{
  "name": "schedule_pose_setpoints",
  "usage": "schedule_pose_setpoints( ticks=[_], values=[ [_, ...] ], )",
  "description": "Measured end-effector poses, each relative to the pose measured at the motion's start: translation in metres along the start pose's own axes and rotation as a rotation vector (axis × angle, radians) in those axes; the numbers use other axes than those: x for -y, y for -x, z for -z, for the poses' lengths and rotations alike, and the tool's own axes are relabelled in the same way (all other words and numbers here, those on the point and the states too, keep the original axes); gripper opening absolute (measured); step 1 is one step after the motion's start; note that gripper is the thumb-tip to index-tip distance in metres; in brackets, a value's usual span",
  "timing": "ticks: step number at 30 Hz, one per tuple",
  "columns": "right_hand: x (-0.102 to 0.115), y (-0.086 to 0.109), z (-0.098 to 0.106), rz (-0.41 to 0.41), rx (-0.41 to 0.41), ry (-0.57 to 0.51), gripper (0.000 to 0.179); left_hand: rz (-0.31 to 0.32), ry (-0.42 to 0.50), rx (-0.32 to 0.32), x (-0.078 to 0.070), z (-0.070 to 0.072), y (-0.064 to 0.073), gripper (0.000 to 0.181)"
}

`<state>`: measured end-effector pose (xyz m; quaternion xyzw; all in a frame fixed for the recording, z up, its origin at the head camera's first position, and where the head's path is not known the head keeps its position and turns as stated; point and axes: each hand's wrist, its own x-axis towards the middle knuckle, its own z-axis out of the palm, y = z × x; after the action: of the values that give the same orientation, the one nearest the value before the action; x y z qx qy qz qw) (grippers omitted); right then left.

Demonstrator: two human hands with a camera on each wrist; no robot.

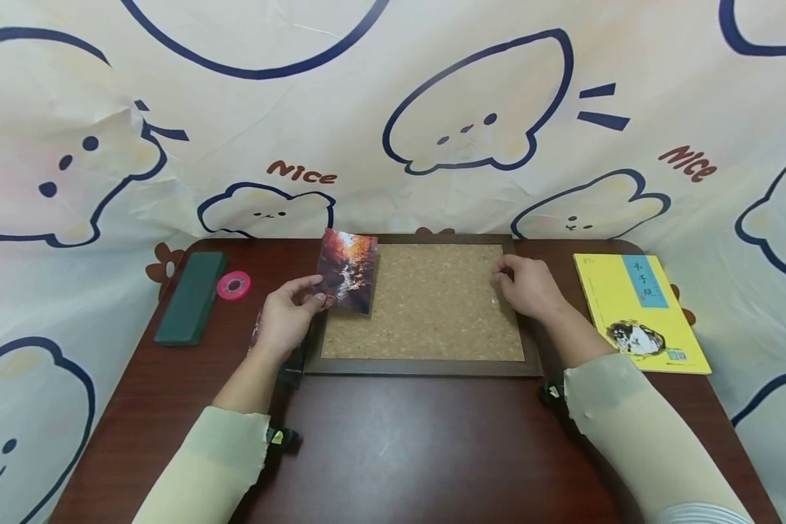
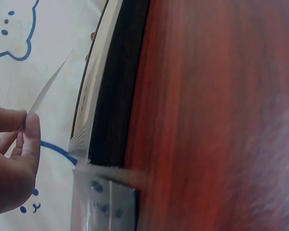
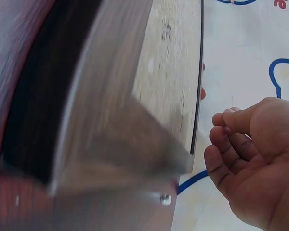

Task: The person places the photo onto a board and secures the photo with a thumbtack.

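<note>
My left hand (image 1: 287,316) pinches a colourful photo card (image 1: 347,273) between thumb and fingers at its lower left. The card is tilted up over the left side of a framed cork board (image 1: 432,306). From the left wrist, the card (image 2: 50,84) shows almost edge-on above the hand (image 2: 14,159). My right hand (image 1: 529,285) is over the board's right edge, thumb and index finger pressed together. In the right wrist view a fine thin line, like a pin, shows at the fingertips of this hand (image 3: 260,154); its other fingers are curled.
At the left lie a dark green case (image 1: 191,298) and a pink tape roll (image 1: 233,285). A clear plastic packet (image 2: 103,204) lies by the board's near left corner. A yellow book (image 1: 642,313) lies at the right. A printed cloth (image 1: 367,131) hangs behind the table.
</note>
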<state>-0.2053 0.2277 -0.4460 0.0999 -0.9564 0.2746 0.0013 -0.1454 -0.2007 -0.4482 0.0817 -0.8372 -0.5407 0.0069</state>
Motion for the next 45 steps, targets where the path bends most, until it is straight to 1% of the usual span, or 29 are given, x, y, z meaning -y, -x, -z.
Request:
schedule_pose_setpoints(
  ticks=[6,13,17,21,25,28,33,38,42,45],
  values=[
    [0.013,-0.007,-0.009,0.045,-0.016,0.008,0.011,-0.026,-0.025,0.052,0.002,-0.007,0.004,0.035],
    [0.026,-0.014,-0.019,0.076,-0.019,-0.007,0.010,-0.029,-0.042,0.093,0.002,-0.012,0.007,0.036],
    [0.035,-0.019,-0.026,0.089,-0.013,-0.022,0.011,-0.025,-0.078,0.098,0.002,-0.015,0.008,0.035],
    [0.044,-0.025,-0.032,0.104,0.003,-0.036,0.012,-0.008,-0.084,0.107,0.003,-0.019,0.008,0.035],
    [0.054,-0.030,-0.037,0.112,0.023,-0.017,0.012,0.004,-0.083,0.120,0.005,-0.022,0.009,0.036],
    [0.062,-0.035,-0.040,0.106,0.035,-0.010,0.011,0.001,-0.105,0.117,0.007,-0.024,0.009,0.036],
    [0.076,-0.043,-0.048,0.096,0.070,-0.057,0.013,-0.035,-0.150,0.121,0.011,-0.028,0.008,0.037],
    [0.087,-0.049,-0.054,0.087,0.086,-0.086,0.015,-0.078,-0.242,0.110,0.012,-0.030,0.008,0.039],
    [0.094,-0.053,-0.057,0.087,0.094,-0.088,0.015,-0.087,-0.308,0.110,0.010,-0.031,0.008,0.040],
    [0.099,-0.055,-0.059,0.086,0.107,-0.095,0.015,-0.097,-0.351,0.123,0.009,-0.032,0.008,0.039]
  ],
)
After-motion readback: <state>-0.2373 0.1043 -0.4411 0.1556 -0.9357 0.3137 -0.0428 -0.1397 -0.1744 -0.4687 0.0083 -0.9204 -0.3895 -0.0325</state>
